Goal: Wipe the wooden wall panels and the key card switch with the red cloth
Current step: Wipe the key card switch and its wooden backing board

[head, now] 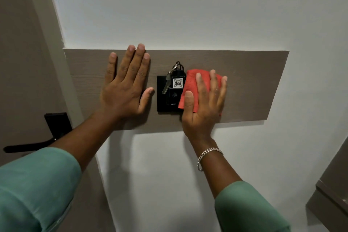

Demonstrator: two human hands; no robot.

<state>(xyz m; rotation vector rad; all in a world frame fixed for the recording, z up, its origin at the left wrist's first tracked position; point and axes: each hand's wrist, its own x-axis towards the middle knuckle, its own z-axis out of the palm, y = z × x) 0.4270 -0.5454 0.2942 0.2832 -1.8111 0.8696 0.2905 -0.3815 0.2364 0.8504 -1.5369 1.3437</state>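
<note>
A brown wooden wall panel [252, 84] runs across the white wall. At its middle sits the black key card switch [163, 102], with a black key fob marked 406 [178, 82] and a metal key hanging in it. My right hand [204, 105] presses the red cloth [190, 84] flat against the switch's right edge and the panel beside it. My left hand [125, 84] lies flat on the panel left of the switch, fingers spread, holding nothing.
A brown door with a black lever handle [32, 146] and lock plate [57, 122] stands at the left. A brown cabinet edge [331, 190] juts in at the lower right. White wall [188, 9] surrounds the panel.
</note>
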